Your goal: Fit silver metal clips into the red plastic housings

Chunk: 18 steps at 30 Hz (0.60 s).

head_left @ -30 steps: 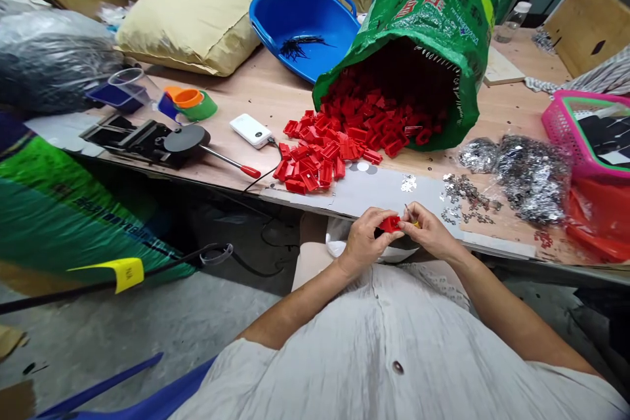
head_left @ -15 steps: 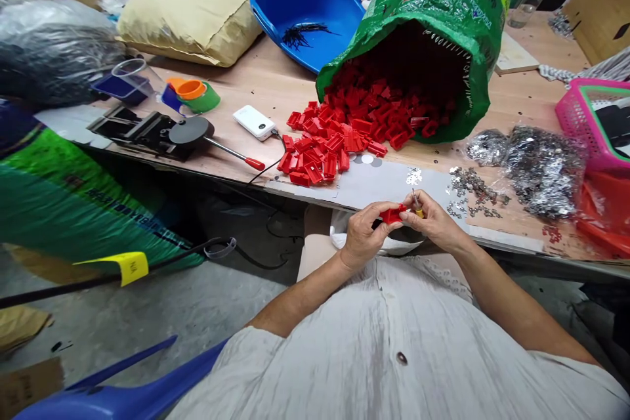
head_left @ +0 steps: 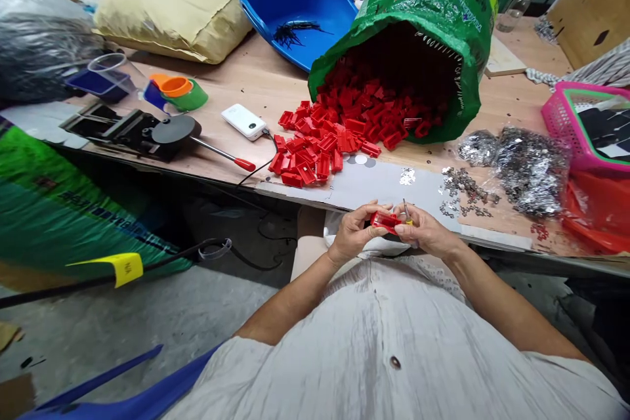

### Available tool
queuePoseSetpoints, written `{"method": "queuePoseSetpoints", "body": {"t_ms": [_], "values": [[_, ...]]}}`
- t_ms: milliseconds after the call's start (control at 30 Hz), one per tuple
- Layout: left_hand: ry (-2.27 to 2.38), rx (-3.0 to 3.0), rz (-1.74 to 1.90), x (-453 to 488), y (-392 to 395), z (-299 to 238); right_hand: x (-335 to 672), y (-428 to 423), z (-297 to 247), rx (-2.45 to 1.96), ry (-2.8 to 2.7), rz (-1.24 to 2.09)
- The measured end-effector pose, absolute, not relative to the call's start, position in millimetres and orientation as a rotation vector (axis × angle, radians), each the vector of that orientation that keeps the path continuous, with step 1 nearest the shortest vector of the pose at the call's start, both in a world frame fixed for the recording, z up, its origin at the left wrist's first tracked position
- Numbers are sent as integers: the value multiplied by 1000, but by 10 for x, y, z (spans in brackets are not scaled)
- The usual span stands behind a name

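Note:
My left hand (head_left: 352, 233) and my right hand (head_left: 426, 233) meet just below the table's front edge, both pinching one small red plastic part (head_left: 385, 220). The right hand also grips a thin tool with a yellow handle (head_left: 407, 212), its metal tip pointing up. A heap of the same red plastic parts (head_left: 315, 147) spills onto the table from a green woven sack (head_left: 433, 6) lying on its side. Small shiny metal pieces (head_left: 462, 187) are scattered to the right of my hands.
A blue basin (head_left: 290, 3) with dark bits stands at the back. A white power bank (head_left: 243, 121), a black hand press (head_left: 142, 131) with a red-tipped lever, coloured cups (head_left: 174, 88), a tan pillow (head_left: 182, 3), bags of metal pieces (head_left: 529, 167) and a pink basket (head_left: 588, 125) crowd the table.
The red part has turned in my fingers, and both hands sit slightly lower and further left in the picture. The camera view shifted a little.

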<state>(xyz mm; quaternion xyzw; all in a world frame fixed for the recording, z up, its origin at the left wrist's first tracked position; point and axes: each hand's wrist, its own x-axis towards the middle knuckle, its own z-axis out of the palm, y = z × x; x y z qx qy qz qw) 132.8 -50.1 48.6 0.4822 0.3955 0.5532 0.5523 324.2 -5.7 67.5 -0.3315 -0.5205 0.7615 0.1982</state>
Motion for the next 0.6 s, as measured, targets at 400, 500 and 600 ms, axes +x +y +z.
{"method": "queuePoseSetpoints", "body": {"t_ms": [400, 500, 600], "values": [[858, 583, 1369, 1335, -468, 523, 3447, 841, 409, -1554, -2349, 439], [846, 587, 1374, 1341, -466, 540, 3414, 886, 374, -1575, -2387, 422], [851, 613, 1381, 1344, -449, 527, 3399, 899, 404, -1569, -2380, 457]]}}
